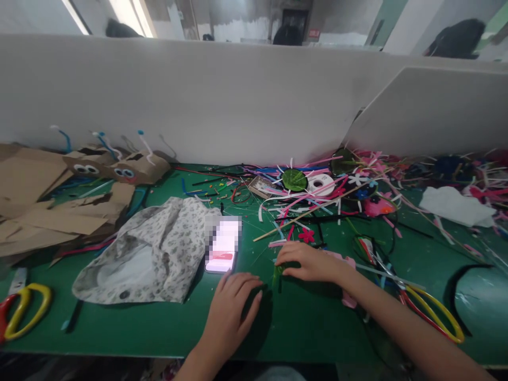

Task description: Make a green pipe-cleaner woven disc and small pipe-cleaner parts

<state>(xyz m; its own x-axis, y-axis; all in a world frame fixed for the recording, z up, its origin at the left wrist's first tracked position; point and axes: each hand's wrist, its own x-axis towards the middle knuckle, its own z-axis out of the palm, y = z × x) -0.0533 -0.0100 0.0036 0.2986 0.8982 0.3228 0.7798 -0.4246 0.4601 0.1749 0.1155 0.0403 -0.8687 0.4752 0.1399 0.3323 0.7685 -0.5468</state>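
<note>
1. Left hand (234, 307) lies flat, palm down, on the green worktop (159, 328); fingers spread and released, holding nothing.
2. Right hand (307, 262) presses on a small green strip (277, 273); fingers curled over it, pinning it to the worktop between both hands.
3. Phone (222, 246) lies just beyond the left hand, beside a floral cloth (159, 254).
4. Yellow-handled scissors (432, 312) lie by the right forearm.

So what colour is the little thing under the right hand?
Green. The small piece under the right hand shows best in the head view.
</note>
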